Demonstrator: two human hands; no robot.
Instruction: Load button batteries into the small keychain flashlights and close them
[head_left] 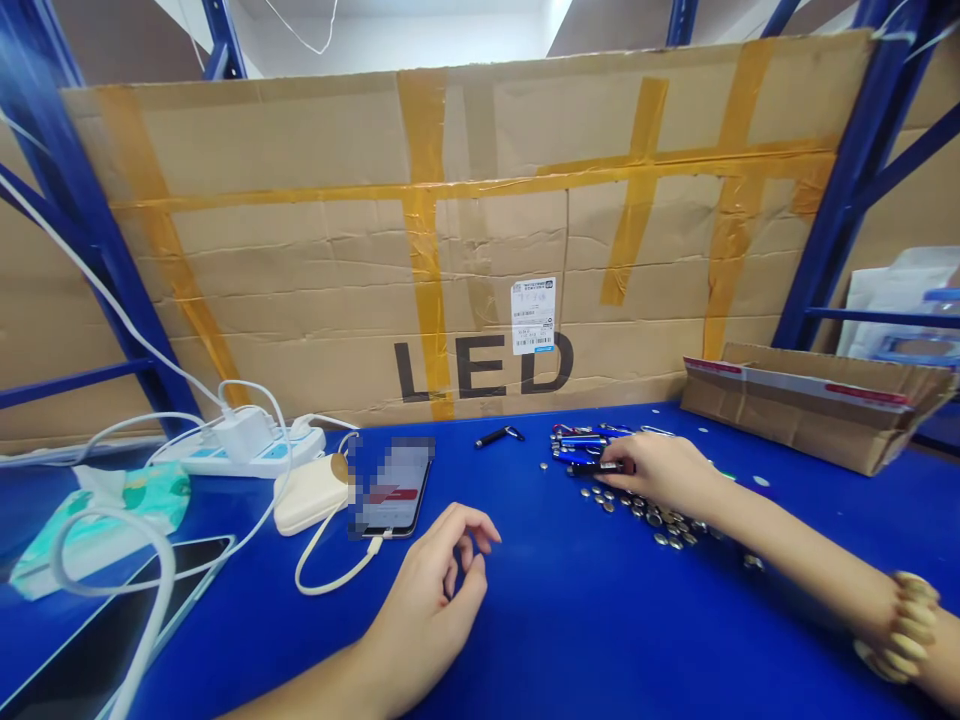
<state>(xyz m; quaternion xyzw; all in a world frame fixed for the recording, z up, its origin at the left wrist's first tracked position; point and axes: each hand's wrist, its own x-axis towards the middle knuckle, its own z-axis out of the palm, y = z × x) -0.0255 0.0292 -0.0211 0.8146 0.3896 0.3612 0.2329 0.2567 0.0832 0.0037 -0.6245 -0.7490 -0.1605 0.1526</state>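
Keyring flashlights (585,447) lie bunched in a blue-and-black heap at centre right of the blue workbench (570,630), and here's the right hand (664,475) right on them! It reaches in flat and slightly curled, fingertips (611,478) touching a black flashlight (596,468) at the front of the heap; whether that's a true grip, you cannot tell from this view. Just below, a spill of button cells (645,515) fans out beside the fingers. A beaded bracelet (900,625) sits on that wrist at the right edge.

Over to the left hand (427,600), low at centre: half open, fingers loosely curled, holding nothing. Nearest to it is a smartphone (394,490) with a blurred screen, wired by a white cable (330,575) to a cream power bank (311,495).

1 lone clip-on flashlight (499,435) sits apart, upper centre. Further left, a white power strip (240,450) and a tissue pack (101,530). Behind it all stands a taped cardboard sheet (450,250) printed LED.
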